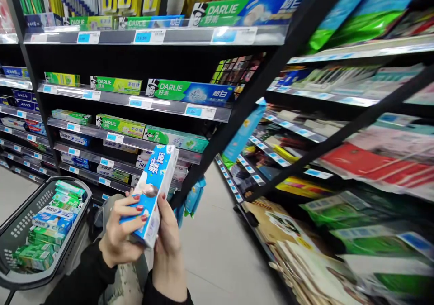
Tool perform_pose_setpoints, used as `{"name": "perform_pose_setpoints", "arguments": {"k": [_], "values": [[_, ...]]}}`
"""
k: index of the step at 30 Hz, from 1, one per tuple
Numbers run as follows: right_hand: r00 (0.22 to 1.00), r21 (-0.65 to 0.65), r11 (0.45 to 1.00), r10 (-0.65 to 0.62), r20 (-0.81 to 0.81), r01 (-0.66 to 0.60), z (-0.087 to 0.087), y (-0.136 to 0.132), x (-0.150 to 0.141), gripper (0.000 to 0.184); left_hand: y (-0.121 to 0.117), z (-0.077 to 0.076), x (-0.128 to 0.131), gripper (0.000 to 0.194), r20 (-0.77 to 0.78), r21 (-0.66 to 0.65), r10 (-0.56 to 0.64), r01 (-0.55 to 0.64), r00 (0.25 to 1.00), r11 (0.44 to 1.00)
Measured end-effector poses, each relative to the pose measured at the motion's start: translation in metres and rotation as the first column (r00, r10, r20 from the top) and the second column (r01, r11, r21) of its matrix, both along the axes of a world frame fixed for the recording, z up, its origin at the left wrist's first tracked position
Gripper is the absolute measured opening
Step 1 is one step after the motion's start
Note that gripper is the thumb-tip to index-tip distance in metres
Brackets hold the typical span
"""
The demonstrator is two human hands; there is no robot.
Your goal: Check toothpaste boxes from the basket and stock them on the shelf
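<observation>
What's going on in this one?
A person holds a blue-and-white box in front of store shelves lined with cartons, many marked DARLIE. The left hand has its fingers across the box's front; the right hand supports its other side. To the left, a dark basket holds several green and blue cartons.

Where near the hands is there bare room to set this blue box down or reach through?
Bare floor lies right of the right hand, between the near rack and the right-hand shelving. A dark gap for a hand opens between the top shelf and the Darlie boxes beneath. Crowded: the basket, piled with boxes.
</observation>
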State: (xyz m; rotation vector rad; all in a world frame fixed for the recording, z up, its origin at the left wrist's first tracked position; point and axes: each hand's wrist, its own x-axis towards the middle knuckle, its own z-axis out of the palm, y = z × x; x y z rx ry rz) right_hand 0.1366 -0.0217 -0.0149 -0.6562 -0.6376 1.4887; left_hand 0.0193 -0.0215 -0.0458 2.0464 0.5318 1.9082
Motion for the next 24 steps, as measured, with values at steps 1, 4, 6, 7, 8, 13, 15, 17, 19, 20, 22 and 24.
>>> {"name": "perform_pose_setpoints", "arguments": {"k": [1,4,6,7,8,13,15,17,19,20,22,24], "values": [[1.000,-0.033,0.999,-0.011,0.012,0.012,-0.001,0.001,0.005,0.055,0.002,0.000,-0.004,0.063,-0.133,-0.041,-0.097,0.093,0.986,0.995],[0.998,-0.061,0.998,0.023,0.063,-0.019,-0.007,0.003,0.024,0.055,0.022,0.013,-0.027,0.083,-0.142,-0.347,-0.305,0.241,0.942,0.906],[0.984,-0.056,0.989,0.139,0.115,-0.134,-0.011,0.003,0.033,0.052,0.041,0.022,-0.039,0.082,0.107,-0.597,-0.358,0.347,0.928,0.723],[0.969,-0.049,0.980,0.199,0.148,-0.194,-0.013,0.002,0.034,0.053,0.050,0.024,-0.042,0.081,0.228,-0.676,-0.381,0.427,0.896,0.600],[0.949,-0.041,0.967,0.254,0.185,-0.251,-0.015,0.003,0.034,0.056,0.058,0.023,-0.042,0.081,0.337,-0.714,-0.412,0.515,0.847,0.475],[0.809,-0.045,0.840,0.535,0.242,-0.541,-0.019,0.005,0.026,0.079,0.065,-0.004,-0.032,0.067,0.702,-0.562,-0.370,0.792,0.609,0.238],[0.833,-0.032,0.848,0.527,0.168,-0.529,-0.022,0.007,0.029,0.076,0.060,-0.010,-0.033,0.065,0.755,-0.516,-0.293,0.807,0.587,0.286],[0.900,0.019,0.904,0.422,0.111,-0.426,-0.026,0.010,0.035,0.075,0.055,-0.008,-0.036,0.070,0.782,-0.481,-0.218,0.787,0.584,0.385],[0.956,0.106,0.953,0.275,0.102,-0.285,-0.031,0.012,0.041,0.078,0.052,-0.002,-0.041,0.076,0.793,-0.452,-0.166,0.748,0.587,0.487],[0.973,0.148,0.966,0.198,0.115,-0.214,-0.033,0.013,0.042,0.078,0.051,0.002,-0.043,0.077,0.792,-0.444,-0.152,0.729,0.591,0.522],[0.985,0.201,0.977,0.037,0.166,-0.070,-0.032,0.015,0.038,0.074,0.049,0.008,-0.047,0.064,0.785,-0.440,-0.145,0.707,0.602,0.554],[0.971,0.198,0.979,-0.097,0.219,0.053,-0.028,0.015,0.029,0.067,0.047,0.011,-0.048,0.045,0.770,-0.425,-0.174,0.698,0.613,0.576]]}}
